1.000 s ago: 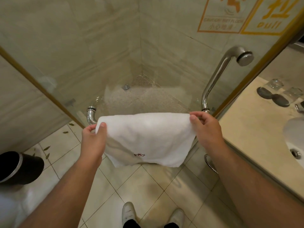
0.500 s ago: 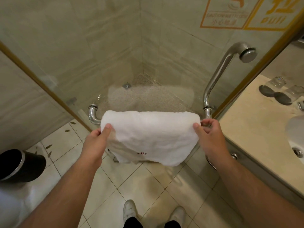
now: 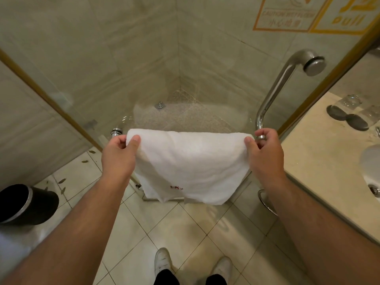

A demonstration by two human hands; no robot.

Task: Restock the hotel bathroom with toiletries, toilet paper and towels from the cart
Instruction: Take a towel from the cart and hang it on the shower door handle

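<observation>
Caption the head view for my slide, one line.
Left hand and right hand pinch the top corners of a white towel draped over the glass shower door's chrome bar.

A bathroom. A glass shower door [image 3: 127, 64] with chrome handle [image 3: 275, 93] fills the centre. At right, a washbasin [image 3: 370, 159] and drinking glasses [image 3: 350, 100] on the table [image 3: 316, 165].

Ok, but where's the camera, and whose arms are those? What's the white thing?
There is no robot here. The camera sits on a person's head and looks down, so you see their own arms and white shoes. The left hand and the right hand each pinch a top corner of a white towel, which appears draped over a chrome rail on the glass shower door. To the right is a beige counter with two glasses; to the left, on the floor, a black bin.
</observation>
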